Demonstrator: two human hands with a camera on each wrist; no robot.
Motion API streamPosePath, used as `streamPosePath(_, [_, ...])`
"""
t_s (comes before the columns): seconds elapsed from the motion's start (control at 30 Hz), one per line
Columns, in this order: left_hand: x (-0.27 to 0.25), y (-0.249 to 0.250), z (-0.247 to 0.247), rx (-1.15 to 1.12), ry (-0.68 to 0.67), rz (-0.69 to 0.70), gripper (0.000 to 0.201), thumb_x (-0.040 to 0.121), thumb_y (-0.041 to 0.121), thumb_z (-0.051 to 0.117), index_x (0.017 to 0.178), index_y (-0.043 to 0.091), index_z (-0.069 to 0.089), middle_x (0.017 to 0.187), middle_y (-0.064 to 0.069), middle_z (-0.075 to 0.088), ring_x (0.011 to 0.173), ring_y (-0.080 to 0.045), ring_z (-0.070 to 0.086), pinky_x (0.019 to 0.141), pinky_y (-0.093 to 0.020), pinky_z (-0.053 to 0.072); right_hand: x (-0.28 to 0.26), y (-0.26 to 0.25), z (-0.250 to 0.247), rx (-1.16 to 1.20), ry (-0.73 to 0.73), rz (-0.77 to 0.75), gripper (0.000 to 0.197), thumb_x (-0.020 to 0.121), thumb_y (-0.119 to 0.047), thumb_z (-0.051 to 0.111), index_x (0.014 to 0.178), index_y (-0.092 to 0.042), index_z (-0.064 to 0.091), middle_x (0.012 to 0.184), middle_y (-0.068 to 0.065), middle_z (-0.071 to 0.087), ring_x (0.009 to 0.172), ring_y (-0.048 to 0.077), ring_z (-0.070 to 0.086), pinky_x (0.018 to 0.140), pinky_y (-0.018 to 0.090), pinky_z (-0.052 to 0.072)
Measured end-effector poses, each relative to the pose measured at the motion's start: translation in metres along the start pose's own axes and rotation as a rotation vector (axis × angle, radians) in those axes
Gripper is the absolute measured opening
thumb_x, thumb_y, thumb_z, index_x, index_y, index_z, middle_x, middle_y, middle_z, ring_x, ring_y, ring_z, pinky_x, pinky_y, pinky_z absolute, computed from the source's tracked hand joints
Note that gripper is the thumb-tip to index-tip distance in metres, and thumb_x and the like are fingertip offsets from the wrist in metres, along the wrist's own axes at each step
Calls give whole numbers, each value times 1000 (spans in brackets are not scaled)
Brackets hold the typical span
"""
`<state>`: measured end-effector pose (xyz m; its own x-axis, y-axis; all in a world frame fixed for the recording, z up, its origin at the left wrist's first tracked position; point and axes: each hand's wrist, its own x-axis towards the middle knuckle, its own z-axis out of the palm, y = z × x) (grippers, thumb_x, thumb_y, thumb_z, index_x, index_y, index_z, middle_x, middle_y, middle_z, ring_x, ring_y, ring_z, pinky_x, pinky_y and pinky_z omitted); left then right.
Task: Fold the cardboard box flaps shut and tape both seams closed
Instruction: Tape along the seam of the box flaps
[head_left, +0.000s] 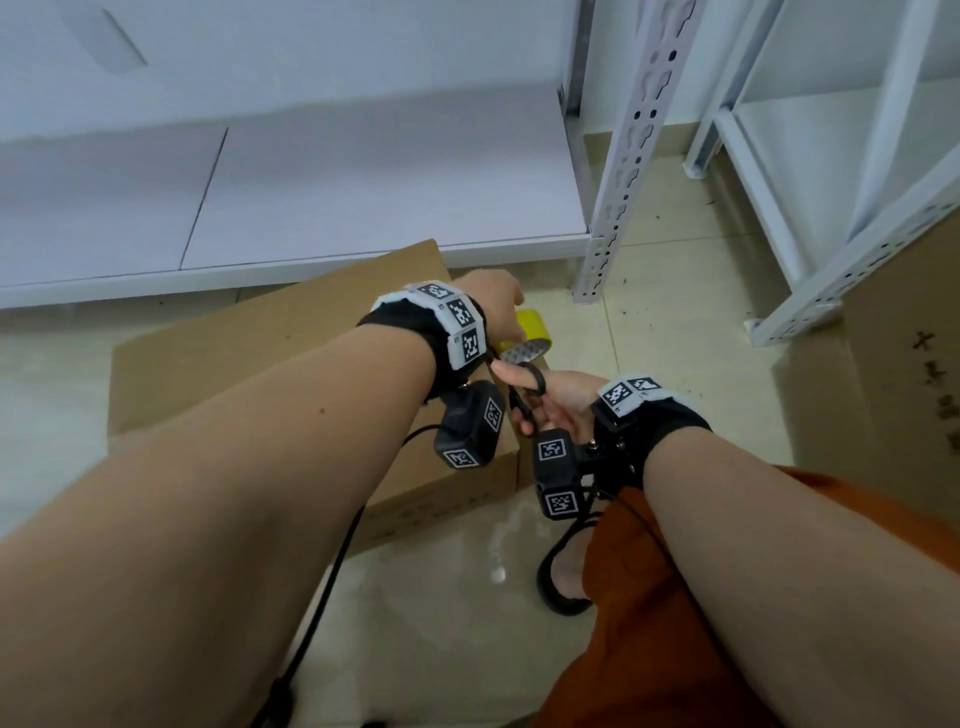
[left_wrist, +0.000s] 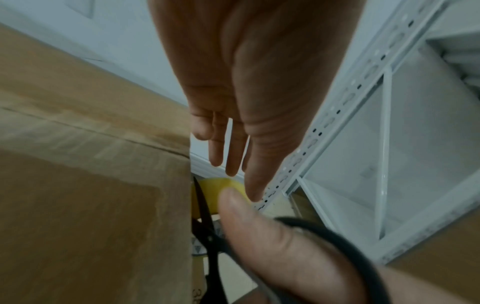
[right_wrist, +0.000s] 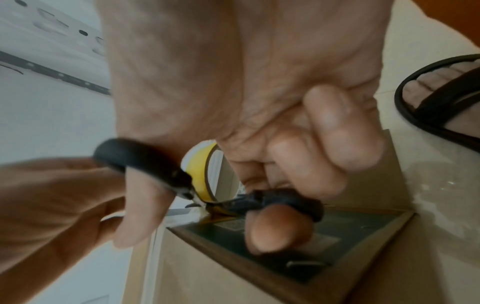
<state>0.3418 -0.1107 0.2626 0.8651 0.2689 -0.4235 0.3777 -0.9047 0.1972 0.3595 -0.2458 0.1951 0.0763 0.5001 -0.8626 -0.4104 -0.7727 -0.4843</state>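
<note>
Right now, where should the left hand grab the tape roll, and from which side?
Probably from above: the left hand hovers over the tape roll. Pinch its rim, fingers on the yellow band, thumb in the open core facing the person.

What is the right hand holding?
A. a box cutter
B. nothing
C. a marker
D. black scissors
D: the right hand has its thumb and fingers through the loops of the black scissors, whose blades close on the strip coming off the yellow tape roll at the edge of the box.
</note>
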Motion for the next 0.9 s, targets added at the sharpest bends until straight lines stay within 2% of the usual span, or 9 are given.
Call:
streamPosePath(0.03, [5,3,3,64,-23,10,39,87,31,64,121,13,58,128,-5,59,107,-22,58,88,-33,48,1,-1,-1,6,-5,1,63,66,-75,60,71,-13,55,59,-1,52,44,12,36,51,23,23])
streamPosePath(0.1, [13,6,8,146,-24,21,48,86,35,65,126,10,55,127,-7,58,109,-24,58,88,-35,50,3,-2,0,30,4,-8,59,66,-72,62,69,-13,53,55,-1,51,38,10,33,47,21,21])
streamPosePath(0.23, [19,4,12,178,-29,8,59,79,48,69,123,9,59,123,-10,56,105,-26,60,84,-37,53,6,-4,3,54,58,-43,55,68,-67,65,63,-14,51,52,0,51,34,7,29,38,16,18])
streamPosePath(0.4, [22,1,7,204,-63,19,46,69,48,76,93,9,70,93,-6,69,81,-23,66,60,-30,50,6,-4,8,34,127,-73,57,63,-70,67,62,-14,53,51,-1,52,34,7,30,35,13,19])
streamPosePath(0.47, [18,1,3,210,-43,30,39,68,45,77,70,10,62,71,-4,63,62,-19,59,49,-27,43,6,-5,9,20,146,-90,58,64,-70,67,63,-14,54,51,0,52,35,8,31,35,14,19])
streamPosePath(0.5, [15,-1,1,203,-17,27,39,67,45,77,64,11,58,66,-3,59,57,-17,55,46,-26,40,6,-6,9,16,153,-94,58,64,-70,68,64,-14,54,52,0,53,36,8,31,35,14,20])
streamPosePath(0.57, [10,-10,0,162,42,-6,37,65,45,75,73,10,64,73,-4,63,64,-20,59,50,-29,45,6,-7,11,9,162,-99,60,60,-72,69,65,-14,54,54,0,54,36,9,31,34,15,20])
streamPosePath(0.7, [2,-27,3,2,131,-43,42,64,42,74,91,10,70,87,-5,70,82,-22,64,71,-36,56,5,-10,14,-22,209,-130,60,61,-72,68,66,-13,54,53,1,54,36,10,31,35,15,21])
streamPosePath(0.9, [-3,-29,7,-79,172,-66,43,63,41,76,93,10,71,88,-3,70,83,-20,65,74,-37,57,0,-9,18,-46,267,-220,50,72,-60,69,64,-12,54,49,-1,50,35,9,29,36,15,23])
